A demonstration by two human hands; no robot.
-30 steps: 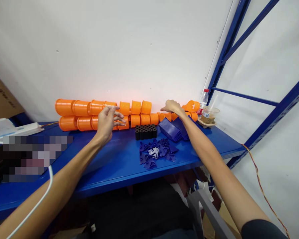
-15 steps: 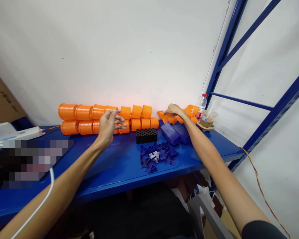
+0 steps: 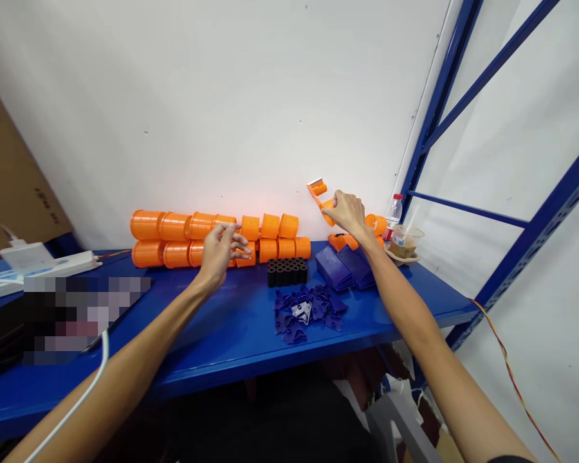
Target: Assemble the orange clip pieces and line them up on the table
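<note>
My right hand (image 3: 350,212) is closed on an orange plastic part (image 3: 319,189) with a thin arm and a short tube at its end, raised above the table. Below and behind that hand lie more orange plastic parts (image 3: 377,224), some ring-shaped, partly hidden by my wrist. My left hand (image 3: 217,254), open with fingers loosely apart, hovers in front of two stacked rows of orange cups (image 3: 176,227) along the wall. Between my hands stands a block of black hollow cylinders (image 3: 287,271). Dark blue flat pieces (image 3: 335,267) lie stacked beneath my right forearm.
Small blue plastic pieces (image 3: 294,326) and a whitish one (image 3: 302,312) are heaped near the blue table's (image 3: 212,350) front edge. A bottle (image 3: 394,211) and a plastic cup (image 3: 405,242) stand at right by the shelf frame (image 3: 444,122). A power strip (image 3: 77,263) lies left.
My right hand has lifted the orange part from the pile at the right, up off the table. My left hand stays in front of the orange cups. The view has shifted slightly.
</note>
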